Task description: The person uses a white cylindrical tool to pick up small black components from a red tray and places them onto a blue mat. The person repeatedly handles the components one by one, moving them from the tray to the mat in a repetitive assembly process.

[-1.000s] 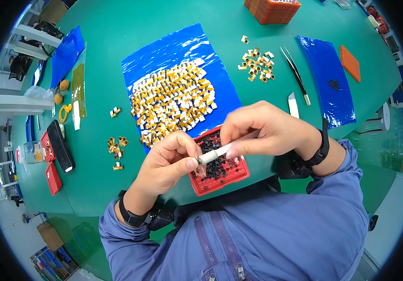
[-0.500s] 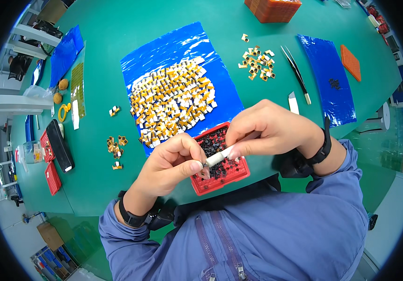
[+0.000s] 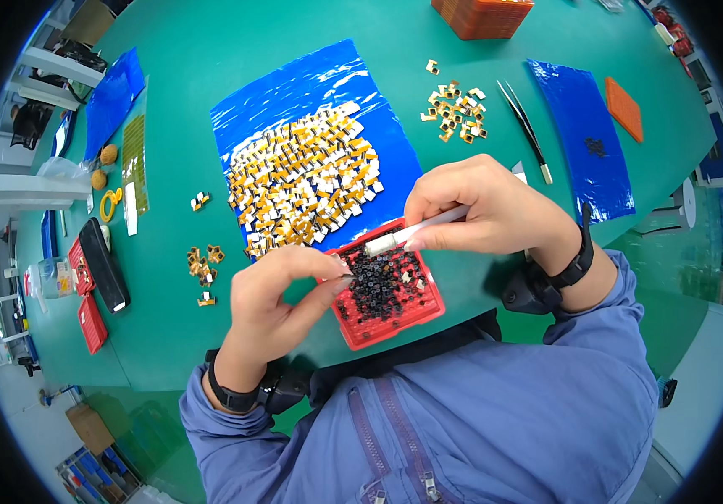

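Between the thumb and fingers of my right hand (image 3: 479, 206) is a slim white pen-like stick (image 3: 391, 241) with a thicker pale tip. Its tip points left, over the far part of a shallow red tray (image 3: 395, 332). Many small black ring-like parts (image 3: 378, 290) lie in that tray, with a few whitish bits among them. At the tray's left edge my left hand (image 3: 281, 294) is closed in a pinch on a tiny dark piece, too small to name. Beyond the tray, a large pile of white-and-gold small parts (image 3: 307, 172) covers much of a blue sheet (image 3: 294, 80).
Loose white-and-gold parts (image 3: 455, 111) lie at the far right beside tweezers (image 3: 525, 130). A second blue sheet (image 3: 584, 134) bears small black pieces. Orange trays (image 3: 483, 17) are stacked at the back. A black case (image 3: 103, 265) and yellow scissors (image 3: 109, 206) lie left.
My left hand has drawn left, away from the stick's tip. The right hand and stick have moved slightly farther from me, uncovering more of the tray.
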